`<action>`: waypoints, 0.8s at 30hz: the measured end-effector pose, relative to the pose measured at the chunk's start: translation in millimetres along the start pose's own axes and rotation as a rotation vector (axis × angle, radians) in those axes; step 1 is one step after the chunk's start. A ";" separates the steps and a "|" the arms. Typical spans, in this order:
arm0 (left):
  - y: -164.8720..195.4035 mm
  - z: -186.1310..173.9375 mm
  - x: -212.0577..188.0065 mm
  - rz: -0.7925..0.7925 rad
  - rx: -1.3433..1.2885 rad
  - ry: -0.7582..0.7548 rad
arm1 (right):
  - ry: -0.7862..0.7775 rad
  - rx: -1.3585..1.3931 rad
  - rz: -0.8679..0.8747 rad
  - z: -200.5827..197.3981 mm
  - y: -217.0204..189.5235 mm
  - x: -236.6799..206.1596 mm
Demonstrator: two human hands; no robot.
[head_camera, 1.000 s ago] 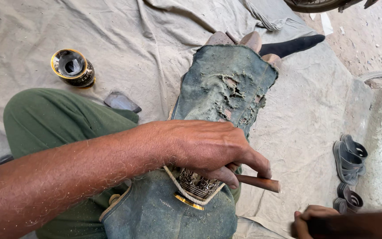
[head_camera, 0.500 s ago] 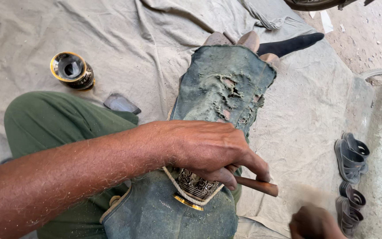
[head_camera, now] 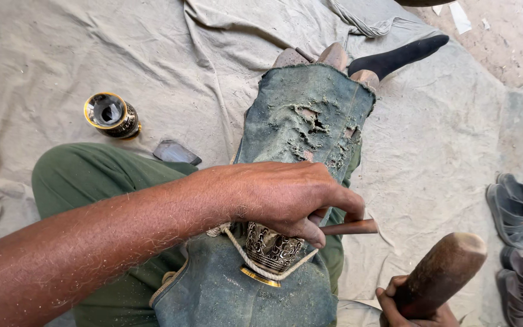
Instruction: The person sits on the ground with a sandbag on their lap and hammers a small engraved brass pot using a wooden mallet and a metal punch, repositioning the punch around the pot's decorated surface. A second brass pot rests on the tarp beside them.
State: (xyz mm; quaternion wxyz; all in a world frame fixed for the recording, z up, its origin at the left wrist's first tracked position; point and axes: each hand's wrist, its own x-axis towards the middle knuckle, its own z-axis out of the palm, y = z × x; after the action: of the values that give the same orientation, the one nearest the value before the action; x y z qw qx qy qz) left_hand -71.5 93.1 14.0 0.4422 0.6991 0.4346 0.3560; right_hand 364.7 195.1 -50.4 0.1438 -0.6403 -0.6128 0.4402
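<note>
My left hand (head_camera: pixel 289 197) reaches across my lap and grips a thin brown chisel-like tool (head_camera: pixel 351 227), its fingers resting over an ornate engraved metal cup (head_camera: pixel 269 249). The cup lies on a worn, torn denim cloth (head_camera: pixel 304 121) over my leg, with a rope (head_camera: pixel 246 257) looped around it. My right hand (head_camera: pixel 410 306), at the bottom right edge, is closed around a thick wooden mallet (head_camera: pixel 446 272) raised beside the tool's end.
A second gold-rimmed metal cup (head_camera: pixel 111 115) lies on the beige ground sheet (head_camera: pixel 62 54) at left, with a small dark flat piece (head_camera: pixel 175 152) near it. Grey sandals (head_camera: pixel 516 206) lie at the right edge. A black-socked foot (head_camera: pixel 398 56) lies beyond the denim.
My right hand has come up from the bottom right with the wooden mallet now in full view. The left hand, tool and cup have stayed in place.
</note>
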 end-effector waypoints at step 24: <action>10.7 -3.0 -12.0 -0.019 0.088 -0.033 | -0.132 -0.629 -0.053 26.7 3.8 -11.5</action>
State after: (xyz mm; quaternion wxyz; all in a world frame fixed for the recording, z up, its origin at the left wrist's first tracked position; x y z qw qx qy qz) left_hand -75.4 80.4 23.7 0.4213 0.7198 0.4490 0.3207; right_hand 349.0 174.3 -63.9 -0.0896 -0.6073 -0.7433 0.2658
